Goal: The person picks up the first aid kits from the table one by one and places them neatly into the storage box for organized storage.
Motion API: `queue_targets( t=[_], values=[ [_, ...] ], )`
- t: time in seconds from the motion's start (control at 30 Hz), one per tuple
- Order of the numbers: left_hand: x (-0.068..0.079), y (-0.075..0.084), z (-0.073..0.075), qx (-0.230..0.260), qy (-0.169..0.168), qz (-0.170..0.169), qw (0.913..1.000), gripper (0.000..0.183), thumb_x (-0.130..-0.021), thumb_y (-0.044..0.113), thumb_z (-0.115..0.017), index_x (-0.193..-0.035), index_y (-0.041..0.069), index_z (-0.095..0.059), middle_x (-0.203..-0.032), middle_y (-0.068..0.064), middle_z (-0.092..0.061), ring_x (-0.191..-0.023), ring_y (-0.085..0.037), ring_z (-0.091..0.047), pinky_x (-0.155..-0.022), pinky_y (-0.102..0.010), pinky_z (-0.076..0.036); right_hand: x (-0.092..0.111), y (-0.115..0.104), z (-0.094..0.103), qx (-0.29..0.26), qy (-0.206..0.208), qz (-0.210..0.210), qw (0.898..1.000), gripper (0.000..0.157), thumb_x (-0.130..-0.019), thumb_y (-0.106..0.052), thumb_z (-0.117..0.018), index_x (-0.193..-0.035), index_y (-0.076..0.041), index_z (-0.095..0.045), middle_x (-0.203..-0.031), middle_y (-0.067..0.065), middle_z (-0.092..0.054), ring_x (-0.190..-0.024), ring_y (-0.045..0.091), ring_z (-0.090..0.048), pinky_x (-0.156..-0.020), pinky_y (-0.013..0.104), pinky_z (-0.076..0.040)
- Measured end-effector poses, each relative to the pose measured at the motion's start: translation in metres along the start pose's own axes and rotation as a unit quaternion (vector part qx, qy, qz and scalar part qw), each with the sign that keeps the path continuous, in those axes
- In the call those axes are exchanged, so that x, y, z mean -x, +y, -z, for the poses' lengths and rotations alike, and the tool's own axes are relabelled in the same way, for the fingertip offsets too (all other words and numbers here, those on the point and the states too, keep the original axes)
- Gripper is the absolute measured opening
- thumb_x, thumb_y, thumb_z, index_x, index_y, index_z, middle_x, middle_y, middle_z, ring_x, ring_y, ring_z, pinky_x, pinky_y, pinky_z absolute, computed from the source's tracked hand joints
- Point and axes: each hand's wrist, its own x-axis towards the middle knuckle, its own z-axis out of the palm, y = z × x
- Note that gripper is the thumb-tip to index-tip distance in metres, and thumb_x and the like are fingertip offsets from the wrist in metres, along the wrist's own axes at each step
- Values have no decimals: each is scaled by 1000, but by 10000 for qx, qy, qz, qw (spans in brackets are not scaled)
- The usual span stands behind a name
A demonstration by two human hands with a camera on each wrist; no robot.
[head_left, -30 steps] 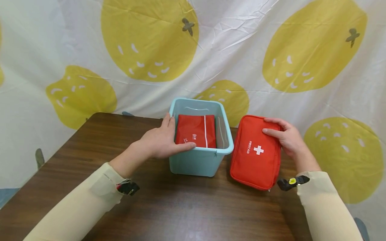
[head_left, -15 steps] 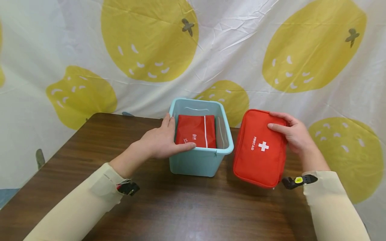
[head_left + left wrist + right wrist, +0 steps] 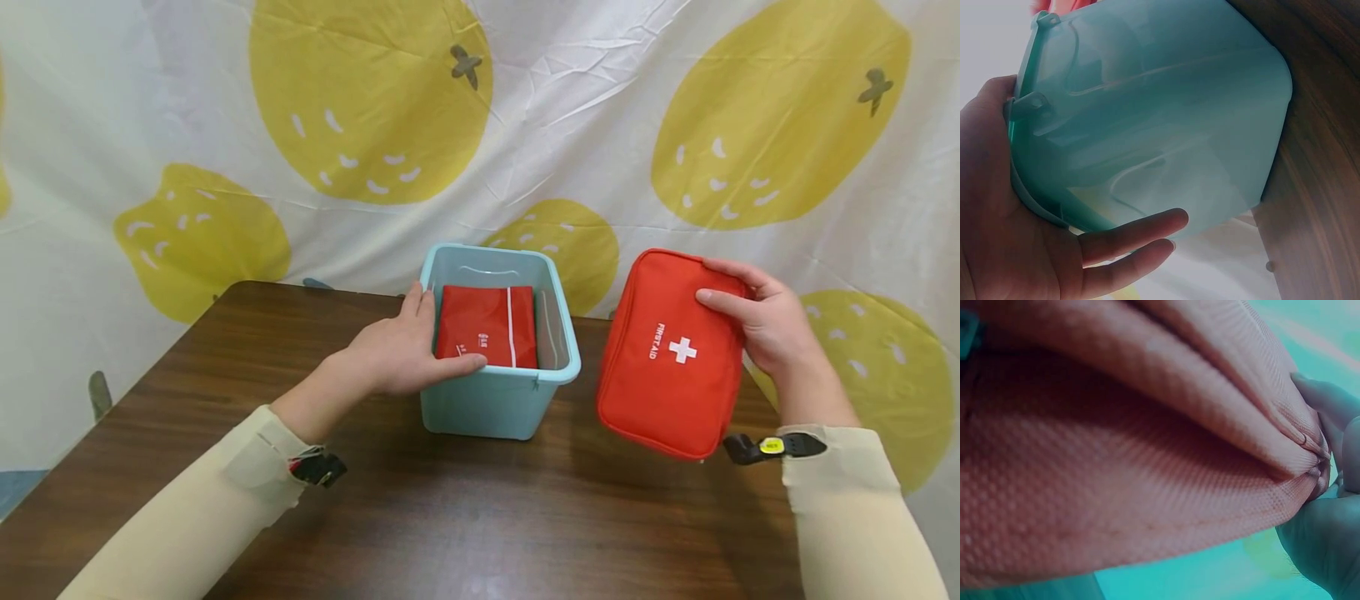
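In the head view, my right hand (image 3: 783, 333) grips a red first aid bag (image 3: 671, 358) by its upper right edge, thumb on the front face. The bag is tilted, its white cross facing me, to the right of a light blue plastic bin (image 3: 480, 408). Red fabric of the bag (image 3: 1135, 506) fills most of the right wrist view. My left hand (image 3: 393, 350) rests at the bin's left front corner, thumb along the front rim and straight fingers against the side (image 3: 1160, 112). A folded red pouch (image 3: 487, 325) with a white stripe lies inside the bin.
The bin stands on a dark brown wooden table (image 3: 450, 517). Behind it hangs a white curtain (image 3: 570, 108) printed with yellow lemons, close to the table's back edge.
My right hand has carried the first aid bag rightward and up, farther from the bin. The left hand, the bin and the pouch in it have stayed put.
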Motion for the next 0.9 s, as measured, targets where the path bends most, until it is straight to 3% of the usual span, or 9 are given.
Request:
queue_targets(
  t=[0.27,0.57,0.9],
  values=[
    [0,0,1,10,7,-21,10000,134,-89,93,-52,-175,0,-8,-185,-18,-3,-133,-44,-66,-103,-55,-59,4,-16,-5,-334,3,287,9990,45,-102,0,-74,-142,-21,-75,-123,-7,-74,-94,12,-78,-76,28,-67],
    [0,0,1,14,44,-38,10000,133,-89,92,-52,-175,-1,-9,-185,-19,-3,-132,-44,-67,-103,-55,-60,5,-35,-16,-1045,-359,546,9924,47,-103,10,-66,-142,-14,-75,-123,-1,-76,-95,16,-80,-77,31,-67],
    [0,0,1,14,21,-48,10000,134,-89,92,-52,-175,-1,-8,-186,-18,-2,-132,-43,-67,-102,-55,-60,8,-50,-31,-941,-243,584,9935,47,-102,6,-70,-144,-14,-74,-127,0,-72,-95,17,-80,-77,31,-67]
  ],
)
